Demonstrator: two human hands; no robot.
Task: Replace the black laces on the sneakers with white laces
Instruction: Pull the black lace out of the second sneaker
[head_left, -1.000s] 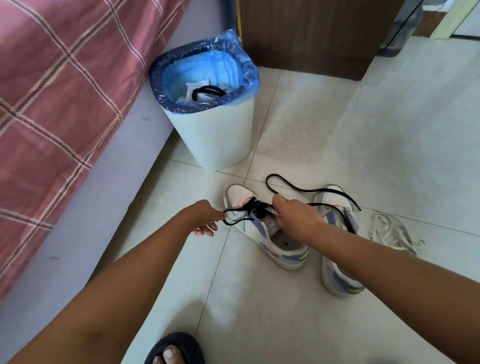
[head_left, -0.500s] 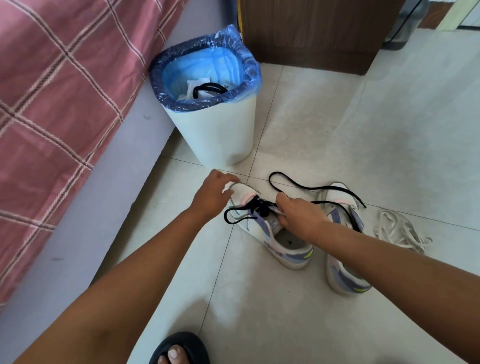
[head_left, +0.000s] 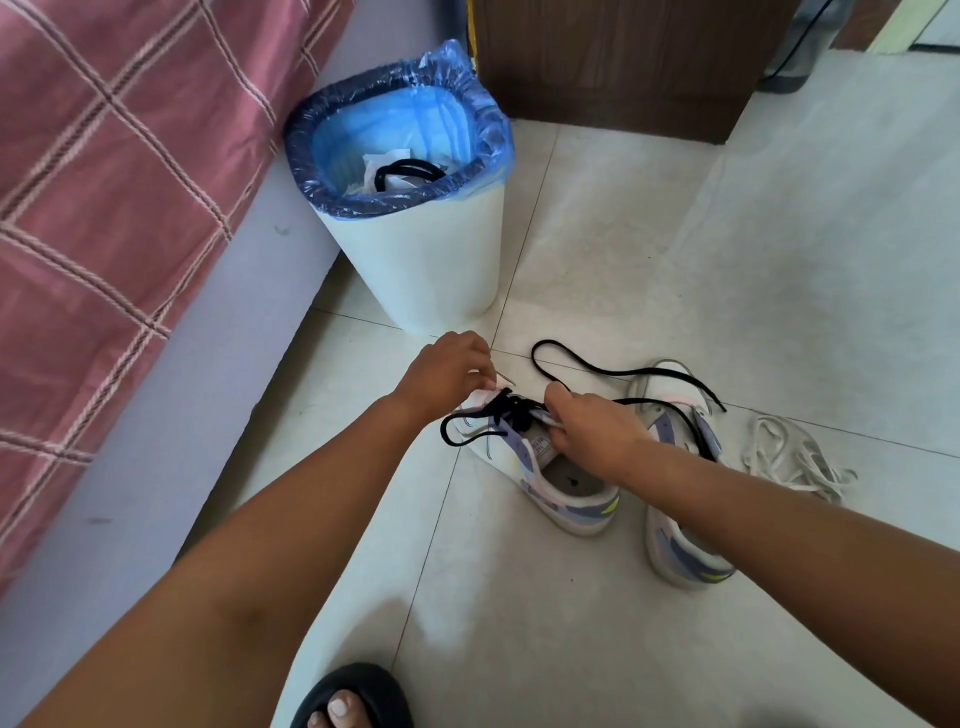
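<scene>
While toe-away toward the bin (head_left: 415, 249) — near sneaker (head_left: 545, 467), both hands' fingers (head_left: 480, 371) pinching its black lace (head_left: 498, 415).

Both hands sit over the toe end of the white-and-lilac left-hand sneaker (head_left: 563, 488), the left hand (head_left: 447, 376) at its tip, the right hand (head_left: 597, 431) over its tongue. The matching second sneaker (head_left: 675, 540) lies right of the right hand, the loose white laces (head_left: 795, 457) farther right. The black lace (head_left: 613, 371) trails beyond the right hand. The white plastic bin (head_left: 431, 260) stands beyond the left hand; the checked bedcover (head_left: 114, 182) hangs to its left.
</scene>
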